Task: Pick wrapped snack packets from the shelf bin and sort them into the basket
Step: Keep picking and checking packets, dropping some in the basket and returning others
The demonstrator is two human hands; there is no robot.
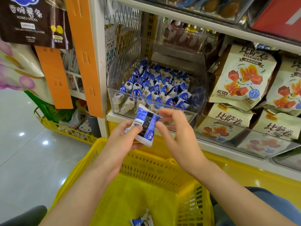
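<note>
Barely underway, I judge: my left hand [125,136] pinches a blue-and-white packet [145,126] above the far rim of the basket [104,154], while my right hand [175,132] hovers just beside it, fingers loosely spread and holding nothing. Only a dropped packet [140,221] or so lies by the basket's near edge, and the shelf bin [201,95] is heaped with more.

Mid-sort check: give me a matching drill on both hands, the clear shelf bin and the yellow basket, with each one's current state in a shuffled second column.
Column one:
1. left hand
2. right hand
3. clear shelf bin
4. yellow basket

Column two:
A. a loose packet lies on its floor
B. open, fingers relaxed, holding nothing
C. grips blue-and-white packets above the basket
D. heaped with wrapped packets

Pairs: 1-C, 2-B, 3-D, 4-A.
</note>
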